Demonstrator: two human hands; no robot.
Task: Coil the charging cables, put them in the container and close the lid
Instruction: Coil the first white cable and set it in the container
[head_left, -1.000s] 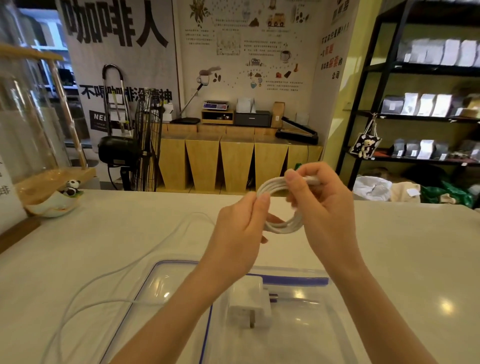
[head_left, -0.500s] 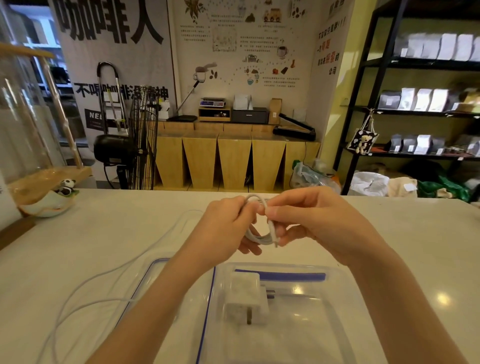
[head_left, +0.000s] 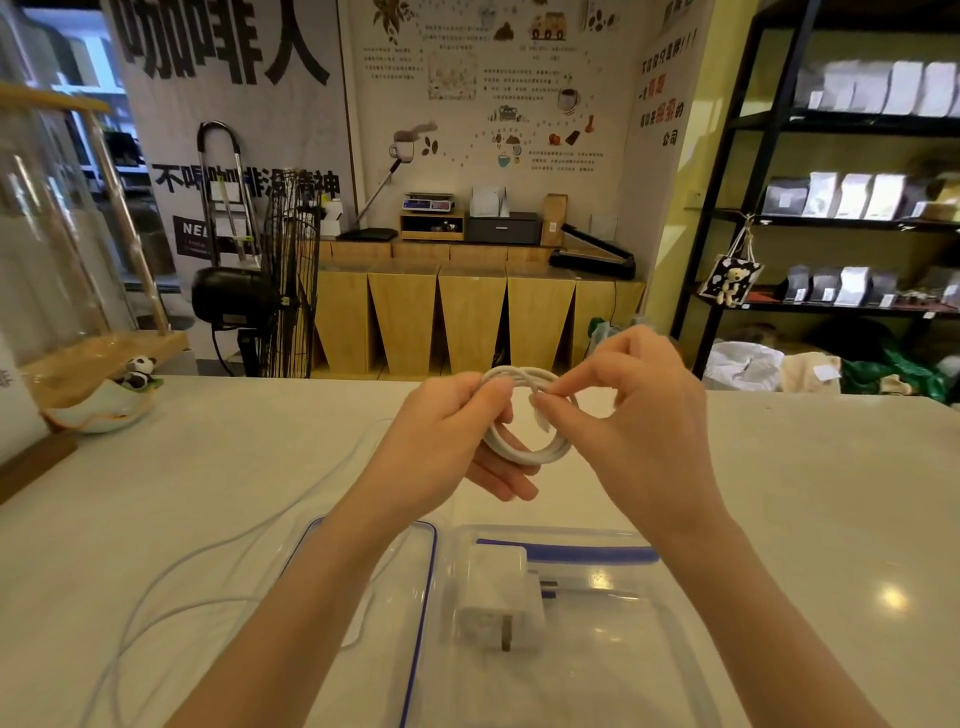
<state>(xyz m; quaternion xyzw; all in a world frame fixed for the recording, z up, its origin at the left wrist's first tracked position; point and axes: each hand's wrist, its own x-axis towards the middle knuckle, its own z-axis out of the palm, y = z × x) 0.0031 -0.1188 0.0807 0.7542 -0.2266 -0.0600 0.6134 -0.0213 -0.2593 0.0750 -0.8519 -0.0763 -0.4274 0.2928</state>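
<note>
Nearest the camera, a clear container (head_left: 649, 649) sat on the white worktop (head_left: 831, 493) with a white plug adapter (head_left: 501, 597) inside it. The blue-rimmed lid (head_left: 415, 597) lay just to its left, off the container. A second white cable (head_left: 171, 587) trailed loose across the worktop on the left, uncoiled, partly under the lid.

Above and beyond the container, both hands held a coiled white cable (head_left: 524, 447) in the air. The left hand (head_left: 447, 441) was clamped on the coil at its upper left, thumb over the loops, fingers curled underneath. The right hand (head_left: 639, 410) was pinched on the free cable end at the top of the coil, thumb and forefinger together, the other fingers spread.

Judgement: the cable looked light, soft and springy. The loops would likely fan open if released, so the bundle is best gripped across all turns at one spot. The smooth jacket may slip. The connector end is the stiffer, more delicate part; sharp bending there should be avoided.

Farther off stood a fan (head_left: 288, 270) and wooden cabinets (head_left: 467, 317).
</note>
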